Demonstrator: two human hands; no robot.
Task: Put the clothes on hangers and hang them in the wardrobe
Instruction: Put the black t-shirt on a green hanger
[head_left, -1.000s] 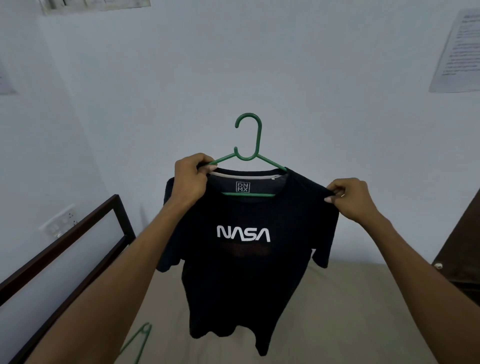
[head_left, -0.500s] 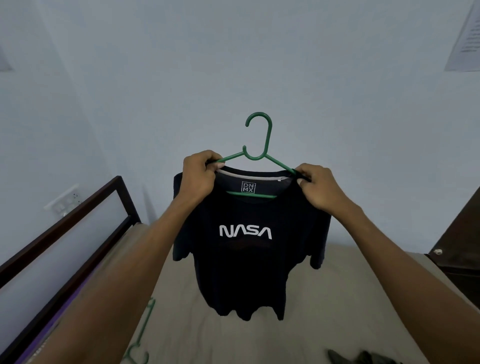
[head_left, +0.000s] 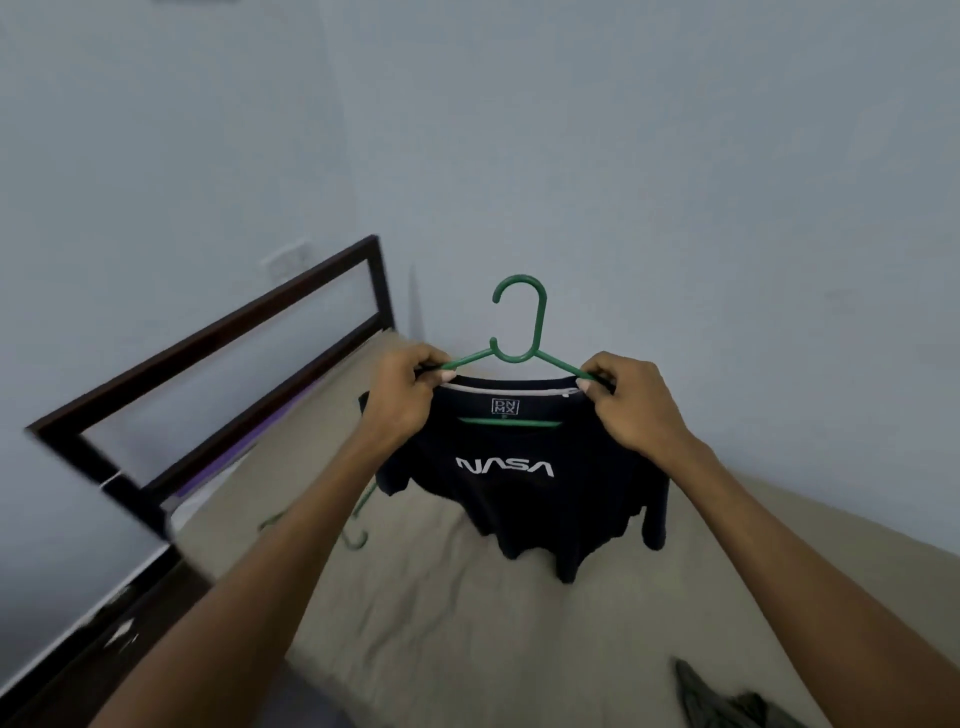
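Beige bed lay beneath the black shirt, raised clear to drape freely. Left hand and right hand each pinched shirt shoulder against the green hanger, keeping fabric seated.

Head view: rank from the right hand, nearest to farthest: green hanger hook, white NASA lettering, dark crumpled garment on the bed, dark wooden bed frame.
From the right hand:
1. Green hanger hook, just up and to its left.
2. White NASA lettering, below-left on the black T-shirt.
3. Dark crumpled garment, bottom right on the bed.
4. Dark wooden bed frame, far left.
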